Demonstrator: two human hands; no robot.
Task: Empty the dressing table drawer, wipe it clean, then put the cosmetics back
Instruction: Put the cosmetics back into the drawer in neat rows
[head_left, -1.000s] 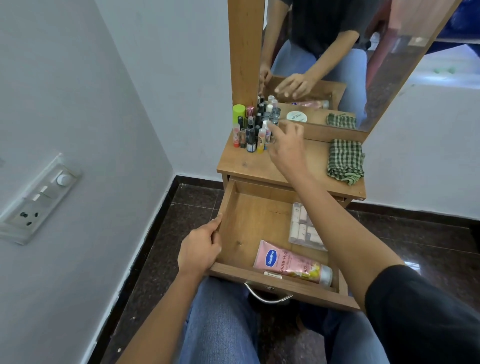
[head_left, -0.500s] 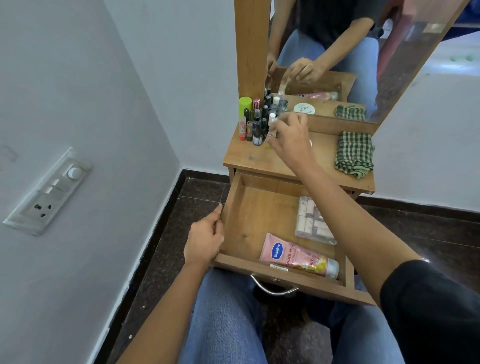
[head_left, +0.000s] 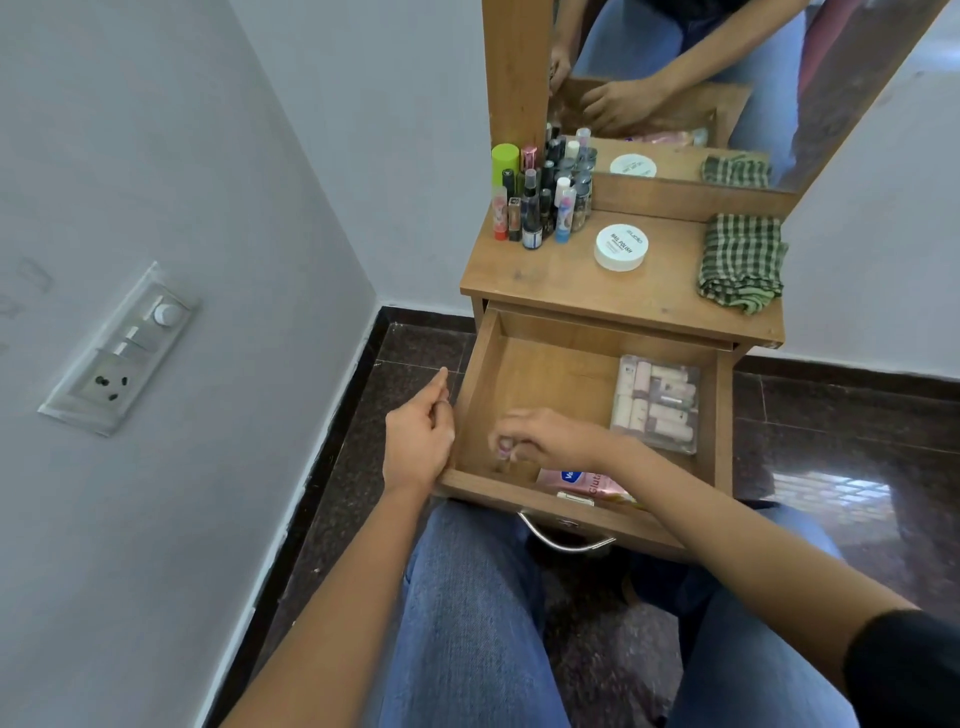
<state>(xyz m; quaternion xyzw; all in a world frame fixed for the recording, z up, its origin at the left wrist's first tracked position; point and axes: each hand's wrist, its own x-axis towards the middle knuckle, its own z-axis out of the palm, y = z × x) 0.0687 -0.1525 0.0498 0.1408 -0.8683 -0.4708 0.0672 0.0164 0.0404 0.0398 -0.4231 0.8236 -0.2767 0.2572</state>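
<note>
The wooden drawer (head_left: 550, 364) stands pulled out under the dressing table top (head_left: 571, 283). My left hand (head_left: 418, 439) rests against the drawer's left front corner, fingers loosely curled. Inside the drawer, near its front left, my right hand (head_left: 550, 439) pinches a small pinkish bottle (head_left: 503, 448) in its fingertips. A pink lotion tube (head_left: 592, 483) lies along the front wall, partly under my right forearm. A clear pack of small tubes (head_left: 655, 402) lies at the drawer's right. Several small bottles (head_left: 540, 202) stand clustered at the table's back left.
A white round jar (head_left: 621, 247) sits mid-table and a folded green checked cloth (head_left: 742, 262) lies at the right. The mirror (head_left: 675, 78) rises behind. A wall with a switch panel (head_left: 122, 348) is close on the left. My knees sit under the drawer handle (head_left: 563, 540).
My right hand picked a small bottle from the cluster on the table and came down into the drawer with it. The white jar is now uncovered. My left hand stays at the drawer's corner.
</note>
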